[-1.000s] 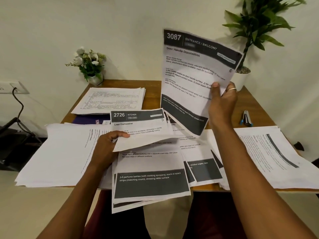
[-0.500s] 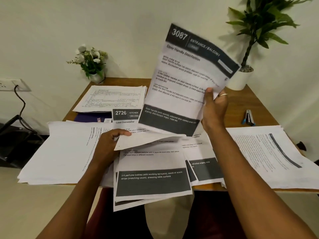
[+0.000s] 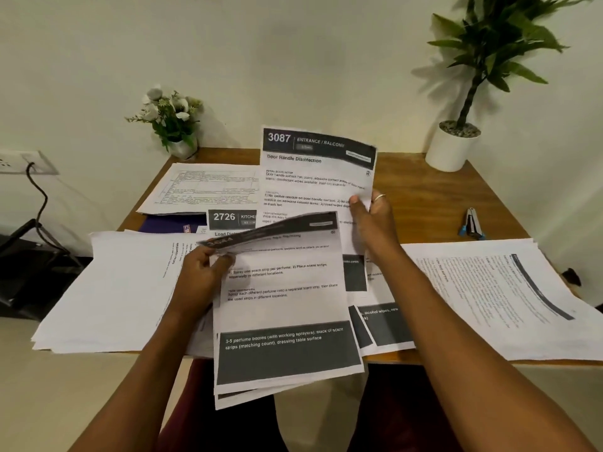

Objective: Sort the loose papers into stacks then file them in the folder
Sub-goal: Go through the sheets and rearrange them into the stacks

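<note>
Sorting is the step in hand; filing has not begun. The wooden table (image 3: 424, 190) carries a left stack (image 3: 114, 288), a right stack (image 3: 489, 288) and a far stack (image 3: 202, 187) that partly covers the blue folder (image 3: 166, 223). The right hand (image 3: 372, 216) pinches the 3087 sheet (image 3: 310, 177) by its edge, held upright. The left hand (image 3: 199, 275) grips the lifted corner of the perfume sheet (image 3: 284, 298). Next, probably: lay the 3087 sheet on its matching pile — squarely, without dragging the loose pages beneath.

dim warm light, soft wall shadows, wide-angle edge bending, slight blur.
</note>
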`<state>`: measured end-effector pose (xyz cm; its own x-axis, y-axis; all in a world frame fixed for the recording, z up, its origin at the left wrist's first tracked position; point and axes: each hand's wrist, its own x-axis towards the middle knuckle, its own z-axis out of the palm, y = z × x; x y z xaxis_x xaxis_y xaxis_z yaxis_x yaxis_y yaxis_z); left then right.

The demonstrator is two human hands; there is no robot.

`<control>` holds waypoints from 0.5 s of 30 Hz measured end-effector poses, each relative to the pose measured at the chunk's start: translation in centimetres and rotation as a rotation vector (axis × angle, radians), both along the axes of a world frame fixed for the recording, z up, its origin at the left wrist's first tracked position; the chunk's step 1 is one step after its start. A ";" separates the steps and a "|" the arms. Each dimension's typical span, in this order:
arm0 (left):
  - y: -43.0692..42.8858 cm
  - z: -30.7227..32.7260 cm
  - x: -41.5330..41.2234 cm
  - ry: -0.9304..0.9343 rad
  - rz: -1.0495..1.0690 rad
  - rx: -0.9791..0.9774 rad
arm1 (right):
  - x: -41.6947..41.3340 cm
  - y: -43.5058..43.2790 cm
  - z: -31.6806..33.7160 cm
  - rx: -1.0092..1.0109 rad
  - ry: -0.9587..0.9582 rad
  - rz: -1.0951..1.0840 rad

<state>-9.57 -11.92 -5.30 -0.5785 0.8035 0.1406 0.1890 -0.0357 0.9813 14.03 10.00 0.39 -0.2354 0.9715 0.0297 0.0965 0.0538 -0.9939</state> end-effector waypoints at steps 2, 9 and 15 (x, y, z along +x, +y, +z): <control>0.0 0.1 0.0 0.007 0.004 -0.004 | -0.3 -0.5 0.0 -0.039 -0.068 0.143; 0.5 0.4 0.4 0.031 0.149 -0.039 | -0.7 -4.4 -1.0 -0.395 -0.100 0.490; 0.5 1.0 1.0 0.085 0.167 -0.056 | -0.8 -7.7 -1.9 -0.541 -0.005 0.356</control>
